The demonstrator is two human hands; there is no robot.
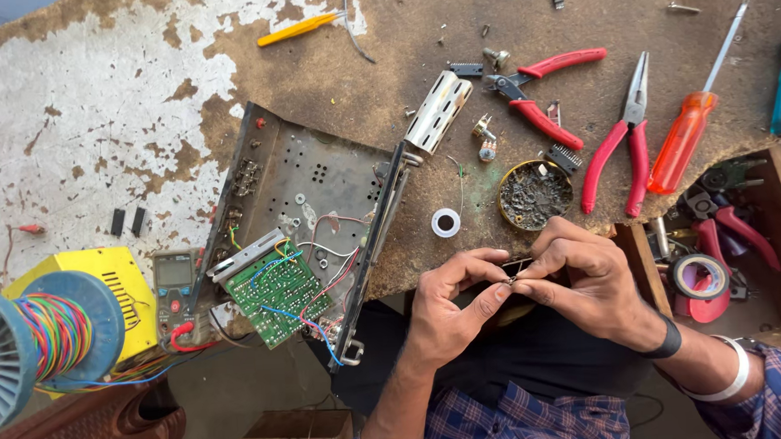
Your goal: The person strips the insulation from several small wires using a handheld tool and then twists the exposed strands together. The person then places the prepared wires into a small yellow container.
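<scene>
1. Your left hand (453,301) and right hand (581,276) are drawn together at the table's near edge, fingertips pinched from both sides on a small metal part (511,278). It is too small to tell what it is; something dark and flat shows just behind it between your fingers.
2. You seem to be at a fine fitting or adjusting step on that part, held in the air over your lap. Any further move calls for a steady pinch, since both hands are taken up and a drop would fall past the table edge.
3. Just beyond your hands sit a white tape roll (446,222) and a round tin of scrap bits (534,194).
4. Left of your left hand lies the open metal chassis (304,184), with a green circuit board (277,292) and loose wires trailing toward you; these could snag a wrist.
5. Beyond your right hand lie red cutters (539,82), red long-nose pliers (623,145) and an orange screwdriver (684,133).
6. Far left, well apart, stand a yellow box (113,270) and a blue wire spool (32,341).
</scene>
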